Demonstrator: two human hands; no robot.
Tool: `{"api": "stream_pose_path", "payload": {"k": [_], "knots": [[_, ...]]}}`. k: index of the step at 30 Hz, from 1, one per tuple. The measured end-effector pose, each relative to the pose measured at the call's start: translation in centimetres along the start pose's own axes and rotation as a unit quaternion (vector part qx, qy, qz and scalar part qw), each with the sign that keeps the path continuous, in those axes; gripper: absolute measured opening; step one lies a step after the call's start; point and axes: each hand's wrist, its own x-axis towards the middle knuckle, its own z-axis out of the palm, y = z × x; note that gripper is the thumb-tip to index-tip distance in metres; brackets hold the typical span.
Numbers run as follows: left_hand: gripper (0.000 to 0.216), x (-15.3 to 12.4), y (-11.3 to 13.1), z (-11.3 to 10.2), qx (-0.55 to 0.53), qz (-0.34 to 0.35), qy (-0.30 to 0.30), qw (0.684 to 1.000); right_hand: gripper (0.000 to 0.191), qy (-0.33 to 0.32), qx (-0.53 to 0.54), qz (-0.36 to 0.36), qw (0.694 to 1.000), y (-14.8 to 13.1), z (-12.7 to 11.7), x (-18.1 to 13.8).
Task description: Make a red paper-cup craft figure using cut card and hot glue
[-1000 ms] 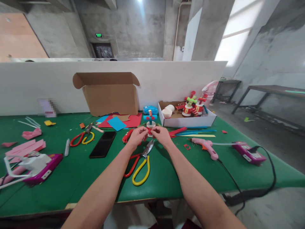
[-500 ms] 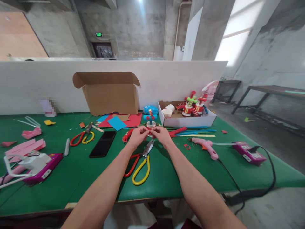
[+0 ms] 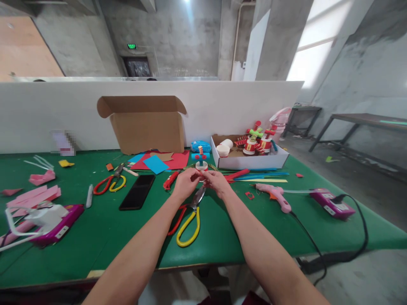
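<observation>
A small craft figure (image 3: pixel 200 157) with a blue crossbar, red dots and a striped top stands on a white cup-like base in front of me. Coiled paper arms stick out from its sides. My left hand (image 3: pixel 187 183) and my right hand (image 3: pixel 216 181) meet just before that base, fingertips pinched close together. A bit of red shows between them, but whether it is a loose piece or part of the figure cannot be made out. Below the hands lie large scissors (image 3: pixel 189 228) with one red and one yellow handle, blades pointing toward the figure.
Right of the hands lie paper strips (image 3: pixel 260 176) and a pink glue gun (image 3: pixel 276 195), near a purple power strip (image 3: pixel 332 204). Behind is a white box (image 3: pixel 254 162) with finished-looking figures and cups. Leftward are a phone (image 3: pixel 137 192), second scissors (image 3: pixel 111 183) and coloured paper (image 3: pixel 155 163).
Both hands have shifted slightly: the right fingers have curled lower and nearer to me, and the left hand sits a little closer too. The figure and scissors have stayed put.
</observation>
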Motion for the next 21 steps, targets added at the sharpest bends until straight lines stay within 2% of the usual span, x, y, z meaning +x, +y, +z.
{"api": "stream_pose_path", "payload": {"k": [3, 6, 10, 16, 18, 21], "knots": [[0.008, -0.1, 0.3, 0.1, -0.013, 0.017, -0.035, 0.999, 0.02, 0.015, -0.007, -0.014, 1.0, 0.2, -0.3, 0.2], [0.014, 0.0, -0.1, 0.1, -0.037, -0.023, -0.023, 0.999, 0.019, 0.03, -0.031, -0.036, 0.998, 0.1, -0.5, 0.3], [0.02, 0.2, -1.0, 0.2, -0.087, -0.08, -0.026, 0.993, 0.016, -0.005, -0.084, -0.049, 0.995, 0.2, -0.3, 0.2], [0.014, 0.4, -1.5, 0.2, -0.107, -0.084, -0.037, 0.99, 0.019, -0.021, -0.137, -0.07, 0.988, 0.5, -0.1, 0.3], [0.012, 0.5, -1.5, 0.1, -0.107, -0.097, -0.028, 0.989, 0.02, 0.007, -0.179, -0.091, 0.98, 0.2, 0.2, -0.2], [0.013, 0.4, -1.5, 0.0, -0.111, -0.117, -0.008, 0.987, 0.017, 0.073, -0.249, -0.163, 0.952, -0.9, 0.5, -2.1]]}}
